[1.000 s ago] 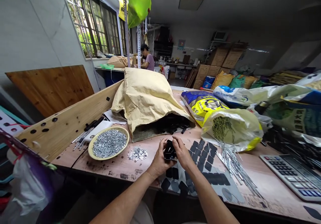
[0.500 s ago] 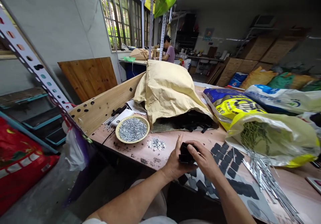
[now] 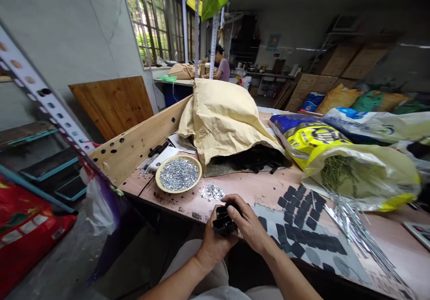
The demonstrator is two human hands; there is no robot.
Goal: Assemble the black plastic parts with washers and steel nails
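Black plastic parts (image 3: 223, 219), bunched together, sit between my two hands at the table's front edge; their exact kind is hard to make out. My left hand (image 3: 213, 242) cups them from below and the left side. Over their right side curls my right hand (image 3: 244, 221), its thumb pressed on top. Just beyond lies a small heap of metal nuts (image 3: 211, 191). To its left stands a pale yellow bowl (image 3: 157, 184) full of similar nuts. Flat black square pieces (image 3: 302, 210) are laid out in rows on a grey sheet (image 3: 349, 271) at the right.
A large tan paper sack (image 3: 228, 116) lies behind, its mouth showing black parts (image 3: 251, 160). Thin metal rods (image 3: 356, 228) spread at the right before a yellow-white bag (image 3: 376, 174). A wooden board (image 3: 144, 147) edges the table's left. A person (image 3: 222, 67) sits farther back.
Both hands have moved left and toward me with the black parts between them. My right fingers now curl over the far side. The view has shifted slightly.
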